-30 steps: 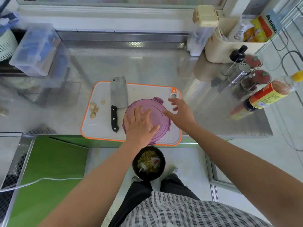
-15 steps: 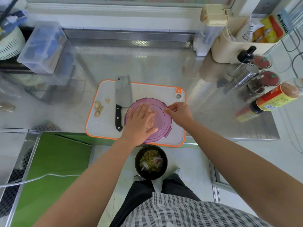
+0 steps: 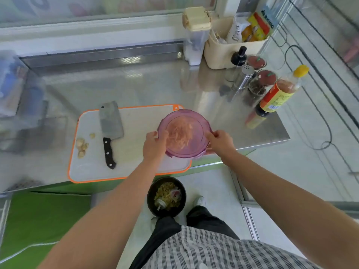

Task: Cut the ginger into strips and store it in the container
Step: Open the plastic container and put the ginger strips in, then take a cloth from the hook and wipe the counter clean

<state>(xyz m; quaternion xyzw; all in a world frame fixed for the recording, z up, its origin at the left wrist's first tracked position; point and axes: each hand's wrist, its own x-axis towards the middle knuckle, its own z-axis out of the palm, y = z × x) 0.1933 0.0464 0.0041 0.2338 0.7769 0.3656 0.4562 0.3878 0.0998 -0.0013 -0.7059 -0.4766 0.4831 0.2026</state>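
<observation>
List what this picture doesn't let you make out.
Head view throughout.
Container clips, latched or not: blurred.
Ginger inside: only a haze through the tinted plastic.
Fingers of the left hand and right hand below the container: hidden by it.
Box at the left: blurred, cut by the edge.
Bottle label: too small to read.

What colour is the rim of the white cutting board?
Orange rim, best in the head view.

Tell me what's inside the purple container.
Inside the purple container, ginger strips show through the tinted lid. The left hand and right hand cover its sides; how full it is cannot be seen.
</observation>
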